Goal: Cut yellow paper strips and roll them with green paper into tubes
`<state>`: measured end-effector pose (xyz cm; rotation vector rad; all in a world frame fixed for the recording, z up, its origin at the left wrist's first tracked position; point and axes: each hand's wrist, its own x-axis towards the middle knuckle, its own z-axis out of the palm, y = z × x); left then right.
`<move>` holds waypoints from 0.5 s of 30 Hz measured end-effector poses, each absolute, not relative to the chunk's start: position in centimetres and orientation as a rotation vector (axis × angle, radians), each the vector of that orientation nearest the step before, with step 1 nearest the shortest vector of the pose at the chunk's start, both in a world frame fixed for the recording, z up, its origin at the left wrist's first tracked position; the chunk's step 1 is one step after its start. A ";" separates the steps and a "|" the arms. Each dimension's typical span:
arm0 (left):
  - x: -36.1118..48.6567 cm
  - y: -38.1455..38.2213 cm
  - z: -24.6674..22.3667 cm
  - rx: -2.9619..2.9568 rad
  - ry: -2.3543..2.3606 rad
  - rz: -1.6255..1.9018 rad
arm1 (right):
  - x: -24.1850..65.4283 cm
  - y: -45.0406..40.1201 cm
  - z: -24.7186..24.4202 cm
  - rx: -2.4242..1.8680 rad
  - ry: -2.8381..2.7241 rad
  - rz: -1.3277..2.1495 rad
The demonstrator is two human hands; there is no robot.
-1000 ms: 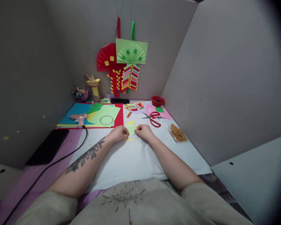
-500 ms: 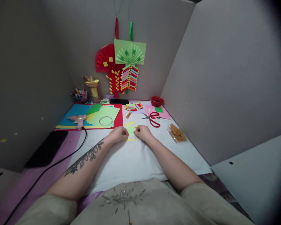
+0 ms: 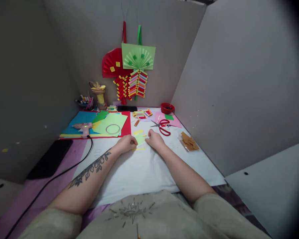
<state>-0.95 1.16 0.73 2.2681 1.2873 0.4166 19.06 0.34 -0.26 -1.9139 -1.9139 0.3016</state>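
Observation:
Near the middle of the table, a small light green paper piece [image 3: 140, 139] is pinched at its left edge by my left hand [image 3: 127, 143]. My right hand [image 3: 155, 139] is just to its right, thumb and forefinger apart; the thumb is close to the paper's right edge, and whether it touches I cannot tell. Yellow paper strips [image 3: 139, 131] lie just beyond the green piece, and another thin yellow strip [image 3: 139, 149] is on the near side. Red-handled scissors [image 3: 164, 127] rest open beyond my right hand.
A pink glue gun [image 3: 84, 128] with a black cable stands on coloured paper sheets [image 3: 108, 121] at the left. A black slab [image 3: 49, 158] lies nearer. At right are a packet of brown pieces [image 3: 189, 142] and a red bowl [image 3: 167, 108]. Paper ornaments [image 3: 139, 56] hang on the back wall.
My right hand has shifted slightly right, and its forefinger has lifted and opened away from the green paper. My left hand keeps its pinch in nearly the same place.

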 end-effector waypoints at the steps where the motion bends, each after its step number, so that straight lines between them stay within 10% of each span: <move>1: -1.0 1.2 0.7 2.271 1.285 0.419 | 19.2 0.1 -0.1 -1.913 -1.907 0.288; 15: -1.2 1.3 0.7 2.331 1.267 0.417 | 19.5 -1.9 1.5 -1.636 -2.431 0.335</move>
